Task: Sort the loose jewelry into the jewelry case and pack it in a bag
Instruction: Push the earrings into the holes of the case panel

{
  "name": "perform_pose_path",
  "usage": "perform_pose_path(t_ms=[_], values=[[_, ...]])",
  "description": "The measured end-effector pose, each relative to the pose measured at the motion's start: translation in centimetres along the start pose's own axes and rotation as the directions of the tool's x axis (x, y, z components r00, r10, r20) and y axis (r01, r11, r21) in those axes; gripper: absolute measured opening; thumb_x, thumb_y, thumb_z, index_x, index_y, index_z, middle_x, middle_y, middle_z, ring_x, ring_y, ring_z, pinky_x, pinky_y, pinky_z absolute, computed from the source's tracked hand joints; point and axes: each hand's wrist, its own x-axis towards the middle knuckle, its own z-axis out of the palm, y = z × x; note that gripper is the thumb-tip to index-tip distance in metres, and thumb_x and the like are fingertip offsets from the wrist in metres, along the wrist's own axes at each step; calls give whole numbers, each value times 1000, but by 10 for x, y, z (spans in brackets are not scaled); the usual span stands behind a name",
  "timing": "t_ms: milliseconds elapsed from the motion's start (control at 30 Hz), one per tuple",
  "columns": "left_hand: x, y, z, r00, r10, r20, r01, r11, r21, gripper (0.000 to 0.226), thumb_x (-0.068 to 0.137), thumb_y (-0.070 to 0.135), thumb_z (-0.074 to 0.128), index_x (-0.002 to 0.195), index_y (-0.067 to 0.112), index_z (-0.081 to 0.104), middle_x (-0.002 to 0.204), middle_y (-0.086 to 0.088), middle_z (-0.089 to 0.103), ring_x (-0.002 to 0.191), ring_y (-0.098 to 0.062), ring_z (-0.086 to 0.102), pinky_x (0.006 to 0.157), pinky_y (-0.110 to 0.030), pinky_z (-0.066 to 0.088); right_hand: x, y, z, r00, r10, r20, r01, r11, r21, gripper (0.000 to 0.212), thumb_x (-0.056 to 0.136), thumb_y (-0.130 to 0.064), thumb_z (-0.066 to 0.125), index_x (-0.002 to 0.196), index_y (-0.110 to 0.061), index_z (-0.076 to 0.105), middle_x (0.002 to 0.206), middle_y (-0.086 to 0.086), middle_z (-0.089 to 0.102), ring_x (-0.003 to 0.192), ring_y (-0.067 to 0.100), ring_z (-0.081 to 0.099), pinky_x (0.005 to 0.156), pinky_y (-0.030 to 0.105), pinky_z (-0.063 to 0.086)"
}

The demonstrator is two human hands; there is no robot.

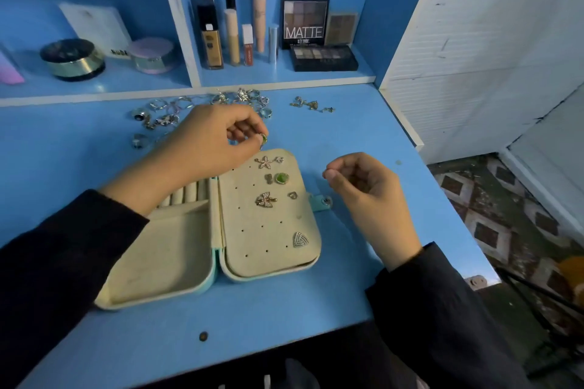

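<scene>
The left hand (215,139) pinches a small green-stone gold earring (263,138) between its fingertips, just above the open cream velvet jewelry case (189,262) on the blue table (284,309). Judged light, rigid and slippery, with a thin post that could bend: grip the setting's edge. The right hand (363,189) is curled with fingertips together; whether it holds anything cannot be told.

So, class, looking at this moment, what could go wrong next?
The left hand only pinches the small green earring by its fingertips above the jewelry case; it might slip and roll off the table. The hand also sits close to the loose rings and could knock some away.
</scene>
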Motion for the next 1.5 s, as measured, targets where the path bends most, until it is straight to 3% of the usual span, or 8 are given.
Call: perform_pose_path(t_ms=[133, 467, 600, 900, 1133, 1300, 1500], values=[[-25, 11, -3, 1000, 6, -16, -7, 999, -40, 12, 84, 5, 68, 88, 16, 71, 81, 9, 70, 79, -6, 62, 75, -5, 44, -24, 2, 5, 999, -45, 17, 47, 994, -100, 13, 88, -4, 65, 81, -15, 65, 72, -10, 63, 65, 0, 54, 63, 11, 41], [-75, 35, 4, 999, -36, 30, 39, 991, -126, 13, 85, 13, 70, 87, 25, 71, 83, 14, 71, 81, -6, 63, 77, -8, 46, -47, -1, 19, 995, -95, -29, 90, 986, -139, 12, 88, -4, 65, 81, -14, 66, 71, -14, 65, 67, -1, 58, 64, 8, 41], [-84, 40, 5, 996, -47, 80, 56, 991, -118, 14, 86, 18, 70, 88, 31, 72, 86, 21, 70, 84, -3, 64, 81, -14, 49, -48, -8, 20, 991, -128, -46, 122, 986, -109, 10, 88, -2, 64, 82, -10, 66, 72, -12, 64, 67, -3, 57, 64, 8, 42], [-91, 45, 2, 982, -79, 173, 112, 976, -187, 16, 89, 13, 68, 90, 28, 73, 87, 11, 72, 84, -4, 64, 81, -15, 50, -49, -27, 20, 977, -209, -31, 207, 976, -67, 12, 89, 0, 63, 82, -11, 65, 78, -4, 68, 72, 7, 61, 68, 14, 45], [-92, 41, 1, 976, -103, 189, 158, 940, -303, 17, 88, 10, 69, 89, 27, 73, 90, 3, 73, 87, -17, 67, 87, -35, 54, -48, -34, 22, 974, -226, -28, 224, 973, -52, 10, 88, 0, 63, 83, -9, 65, 81, 3, 70, 76, 15, 64, 70, 19, 48], [-95, 40, 0, 974, -113, 199, 181, 911, -370, 20, 87, 6, 69, 88, 26, 72, 90, -1, 73, 86, -18, 66, 84, -29, 53, -49, -36, 23, 976, -218, -25, 217, 975, -38, 9, 89, -2, 64, 83, -9, 64, 79, 2, 68, 72, 12, 61, 67, 18, 46], [-94, 39, -1, 970, -150, 193, 215, 898, -385, 19, 88, 7, 68, 89, 25, 72, 84, 7, 71, 77, -1, 61, 79, -22, 52, -48, -38, 23, 975, -223, -19, 222, 974, -42, 8, 89, -1, 63, 83, -7, 65, 78, 1, 68, 71, 8, 60, 66, 16, 45]])
